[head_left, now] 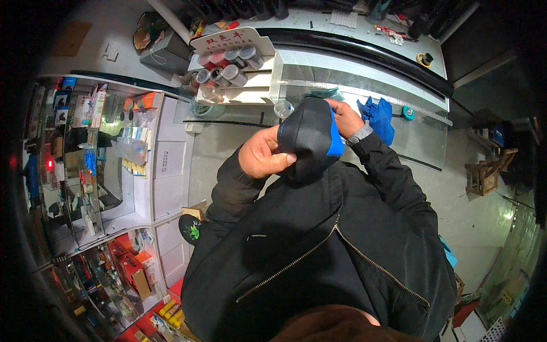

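Observation:
In front of my chest I hold a black, textured, leather-like piece (307, 134) with a bright blue strip along its right edge. It is bent into a curved, folded shape. My left hand (265, 154) grips its left side, with the thumb lying across the black surface. At its upper right edge my right hand (346, 121) is closed on it, a grey band around the wrist; some of the fingers are hidden behind the piece. A crumpled blue cloth (379, 117) lies on the glass counter (419, 134), just right of my right hand.
Beyond my hands stands a white display rack (245, 97) with several lidded jars. A teal roll (408, 113) sits right of the blue cloth. Shelves of goods (94, 159) line the left side. A wooden stool (483, 172) stands at the right.

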The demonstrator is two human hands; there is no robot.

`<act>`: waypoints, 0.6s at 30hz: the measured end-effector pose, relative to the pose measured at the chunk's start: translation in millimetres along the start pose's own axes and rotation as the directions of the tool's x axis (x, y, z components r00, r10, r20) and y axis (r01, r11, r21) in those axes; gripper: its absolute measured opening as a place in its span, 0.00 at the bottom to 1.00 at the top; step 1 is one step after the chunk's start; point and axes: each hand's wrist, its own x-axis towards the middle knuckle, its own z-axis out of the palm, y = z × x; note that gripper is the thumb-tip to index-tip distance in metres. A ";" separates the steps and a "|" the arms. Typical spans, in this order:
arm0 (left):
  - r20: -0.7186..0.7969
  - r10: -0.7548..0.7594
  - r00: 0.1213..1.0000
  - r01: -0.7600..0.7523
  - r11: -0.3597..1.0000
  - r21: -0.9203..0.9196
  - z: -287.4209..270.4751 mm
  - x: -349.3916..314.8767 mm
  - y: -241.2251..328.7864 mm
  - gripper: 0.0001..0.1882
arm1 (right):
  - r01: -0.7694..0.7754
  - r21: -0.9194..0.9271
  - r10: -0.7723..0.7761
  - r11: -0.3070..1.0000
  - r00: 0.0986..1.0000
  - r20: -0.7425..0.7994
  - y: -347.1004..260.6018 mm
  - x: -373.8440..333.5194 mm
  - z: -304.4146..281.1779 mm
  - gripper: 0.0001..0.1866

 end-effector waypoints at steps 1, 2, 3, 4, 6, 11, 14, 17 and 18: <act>0.005 0.010 1.000 -0.010 1.000 -0.016 1.2 -1.0 1.4 0.27 | 0.004 -0.001 -0.004 1.000 1.000 0.002 -0.6 -0.1 0.3 0.22; -0.029 -0.030 0.999 0.029 0.999 -0.022 2.8 -2.1 2.5 0.28 | 0.007 -0.003 -0.007 1.000 1.000 0.004 -1.0 -0.2 0.5 0.22; -0.056 -0.057 0.997 0.055 0.998 -0.032 4.6 -3.1 3.5 0.29 | 0.030 -0.013 -0.030 0.999 1.000 0.006 -1.4 -0.4 0.6 0.22; -0.076 -0.067 0.995 0.065 0.997 -0.029 5.8 -3.6 4.6 0.30 | 0.026 -0.013 -0.026 1.000 1.000 0.001 -1.8 -0.2 1.1 0.22; -0.068 -0.076 0.995 0.073 0.996 -0.046 7.5 -3.8 6.4 0.31 | 0.045 -0.050 -0.045 0.998 0.999 -0.011 -2.7 -0.6 1.8 0.22; -0.047 -0.075 0.996 0.073 0.996 -0.042 8.7 -5.3 9.2 0.32 | 0.016 -0.011 -0.016 1.000 1.000 -0.002 -7.1 -3.3 2.2 0.22; -0.024 -0.063 0.998 0.061 0.996 -0.069 10.0 -6.6 8.0 0.31 | 0.012 0.010 -0.012 1.000 1.000 0.000 -9.6 -3.9 2.4 0.22; -0.031 -0.066 0.997 0.063 0.993 -0.100 12.0 -8.2 6.2 0.29 | 0.021 -0.017 -0.022 1.000 1.000 -0.007 -9.9 -4.1 1.9 0.22; -0.039 -0.074 0.996 0.070 0.993 -0.099 12.4 -8.5 5.7 0.29 | 0.038 -0.045 -0.039 0.998 0.999 -0.012 -9.4 -4.1 1.7 0.21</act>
